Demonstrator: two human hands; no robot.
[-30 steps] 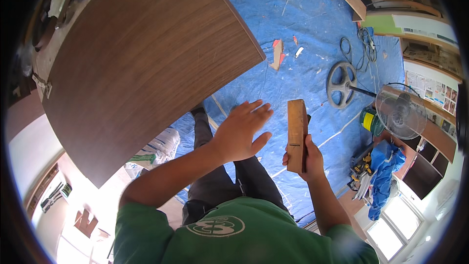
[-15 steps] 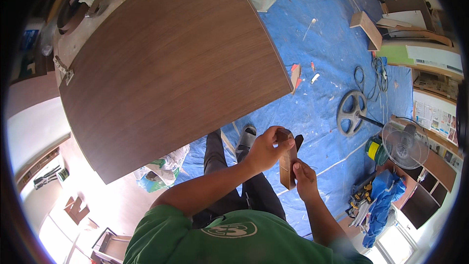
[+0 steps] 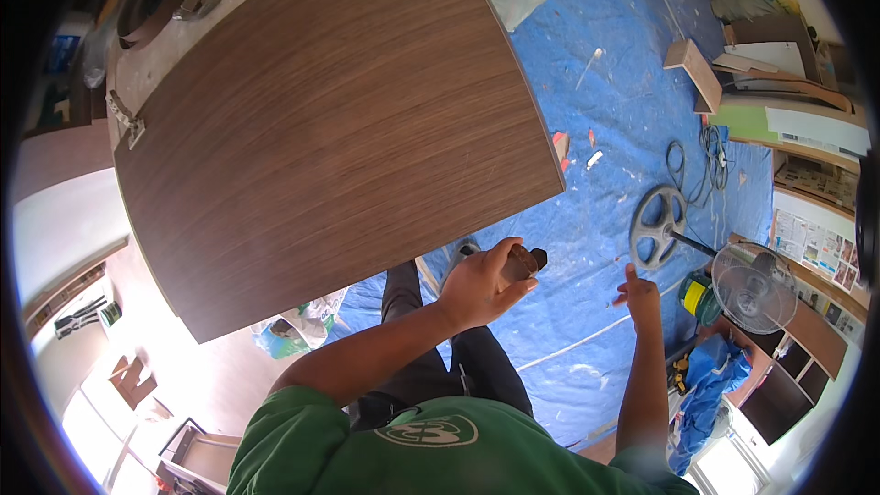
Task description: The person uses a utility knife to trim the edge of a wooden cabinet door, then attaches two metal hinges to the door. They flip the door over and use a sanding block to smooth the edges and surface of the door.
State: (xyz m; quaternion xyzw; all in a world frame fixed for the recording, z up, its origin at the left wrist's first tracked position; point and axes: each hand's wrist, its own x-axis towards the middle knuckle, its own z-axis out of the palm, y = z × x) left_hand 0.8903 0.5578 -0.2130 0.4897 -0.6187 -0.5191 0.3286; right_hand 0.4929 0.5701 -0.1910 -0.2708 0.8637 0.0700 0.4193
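My left hand [image 3: 481,290] is closed round a brown wooden block with a dark piece jutting from its side, which looks like a small wooden hand plane [image 3: 521,263]. It is held end-on, so most of its length is hidden. Off to the right, my right hand [image 3: 642,298] is empty, with its fingers apart, above the blue floor sheet [image 3: 587,289]. Beyond my left hand lies a large brown wood-grain panel [image 3: 339,137], its near edge close to my knuckles. Metal hinges [image 3: 130,124] sit at the panel's left and far edges.
A pedestal fan [image 3: 753,289] with a round grey base [image 3: 658,227] stands at the right, its cable coiled behind. Nearby are a green tin [image 3: 700,297] and a crumpled blue sheet [image 3: 710,385]. A plastic bag [image 3: 298,323] lies below the panel. Cabinet parts line the right side.
My right hand has let go of the hand plane and swung away to the right. The left hand has tilted the plane, so its long side no longer shows.
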